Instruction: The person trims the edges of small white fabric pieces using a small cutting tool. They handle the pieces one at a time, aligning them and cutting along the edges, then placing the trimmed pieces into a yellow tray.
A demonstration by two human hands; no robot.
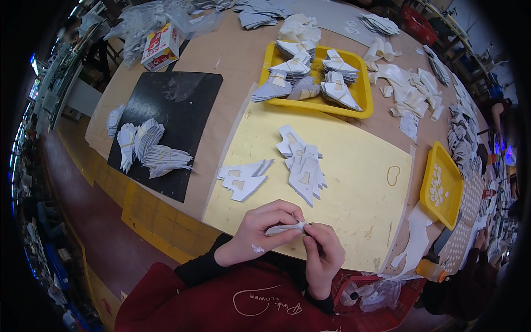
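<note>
Close to my body, at the near edge of the yellow sheet (354, 166), both hands meet on a small white cut piece (282, 228). My left hand (260, 229) grips it between thumb and fingers. At the piece's right end, my right hand (323, 249) pinches with thumb and forefinger. Most of the piece is hidden by the fingers. Beyond my hands lie a small fan of white cut pieces (243, 185) and, right of it, a larger overlapping pile of similar pieces (304, 171) with beige patches.
Bundled pieces fill a yellow tray (362, 105) at the back. More bundles (149, 146) rest on a black board (193, 105) at left. At right are a rubber band (393, 175), a yellow tray (456, 188) of small white bits and an orange-capped jar (431, 270). A red basket (387, 318) stands below.
</note>
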